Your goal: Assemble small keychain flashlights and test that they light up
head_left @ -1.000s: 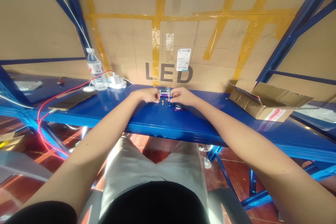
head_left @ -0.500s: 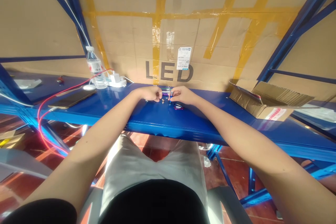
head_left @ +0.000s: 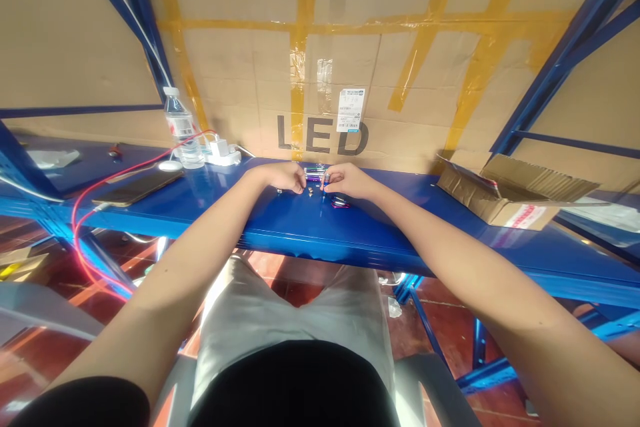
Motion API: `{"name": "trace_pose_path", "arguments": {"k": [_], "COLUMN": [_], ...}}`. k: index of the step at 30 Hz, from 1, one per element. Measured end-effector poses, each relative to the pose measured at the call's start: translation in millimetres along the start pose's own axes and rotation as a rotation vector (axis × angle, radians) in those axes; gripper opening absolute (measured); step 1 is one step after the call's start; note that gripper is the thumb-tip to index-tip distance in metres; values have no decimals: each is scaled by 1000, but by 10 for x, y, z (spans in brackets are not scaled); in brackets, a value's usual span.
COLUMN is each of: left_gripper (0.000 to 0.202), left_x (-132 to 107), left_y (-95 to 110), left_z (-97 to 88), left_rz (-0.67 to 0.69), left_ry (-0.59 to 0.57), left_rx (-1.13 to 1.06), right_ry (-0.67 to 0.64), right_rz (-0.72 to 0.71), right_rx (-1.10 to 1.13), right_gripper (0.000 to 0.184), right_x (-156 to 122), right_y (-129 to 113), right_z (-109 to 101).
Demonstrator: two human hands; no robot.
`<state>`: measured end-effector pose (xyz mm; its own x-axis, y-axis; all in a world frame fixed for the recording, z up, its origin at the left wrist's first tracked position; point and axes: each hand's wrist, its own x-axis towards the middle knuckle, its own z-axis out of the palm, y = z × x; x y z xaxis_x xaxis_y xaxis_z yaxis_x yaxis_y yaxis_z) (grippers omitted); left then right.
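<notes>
My right hand (head_left: 347,181) pinches a small blue cylindrical piece (head_left: 327,181), held upright just above the tabletop. Across from it, my left hand (head_left: 287,177) has its fingertips pressed together close to the surface; what they hold, if anything, is too small to name. Tiny metallic bits (head_left: 311,192) lie on the blue table (head_left: 285,217) between the hands, and another small shiny bit (head_left: 279,191) sits below my left hand. Behind them rests a bundle of slim purple and silvery sticks (head_left: 315,173). A small dark object with pink edges (head_left: 341,202) lies below my right hand.
An open cardboard box (head_left: 515,213) stands on the right. On the left are a water bottle (head_left: 184,133), a white plug block (head_left: 223,155), a dark phone-like slab (head_left: 140,189) and a red cable (head_left: 75,213). A large cardboard sheet (head_left: 240,80) rises behind the table.
My left hand has shifted slightly left, so the small shiny bit beneath it shows more. My right hand keeps the blue piece in nearly the same place.
</notes>
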<state>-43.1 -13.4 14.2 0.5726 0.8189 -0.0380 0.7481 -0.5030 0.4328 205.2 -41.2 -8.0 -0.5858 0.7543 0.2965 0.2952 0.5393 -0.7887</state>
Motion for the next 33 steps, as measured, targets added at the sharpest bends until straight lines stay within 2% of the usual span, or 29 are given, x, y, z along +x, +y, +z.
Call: {"name": "trace_pose_path", "arguments": {"k": [4, 6, 8, 11, 14, 21, 33], "left_gripper": [23, 20, 17, 16, 16, 15, 11], "left_x": [-57, -81, -90, -69, -35, -41, -57], "left_y": [53, 92, 147, 256, 362, 440, 458], "left_z": [13, 33, 62, 116, 169, 207, 210], "left_rz": [15, 24, 80, 250, 341, 337, 280], "left_ry": [11, 55, 165, 374, 462, 388, 344], "left_rx": [39, 35, 6, -62, -145, -279, -379], "right_ry": [-23, -22, -5, 23, 24, 34, 67], "right_rz": [-34, -49, -53, -56, -65, -51, -42], "right_rx": [-14, -26, -37, -42, -41, -79, -69], "right_gripper": [16, 15, 15, 17, 18, 19, 21], "right_x": [-3, 1, 10, 27, 39, 22, 14], "right_y": [-26, -21, 0, 43, 79, 58, 26], "right_z": [4, 7, 10, 12, 7, -5, -3]}}
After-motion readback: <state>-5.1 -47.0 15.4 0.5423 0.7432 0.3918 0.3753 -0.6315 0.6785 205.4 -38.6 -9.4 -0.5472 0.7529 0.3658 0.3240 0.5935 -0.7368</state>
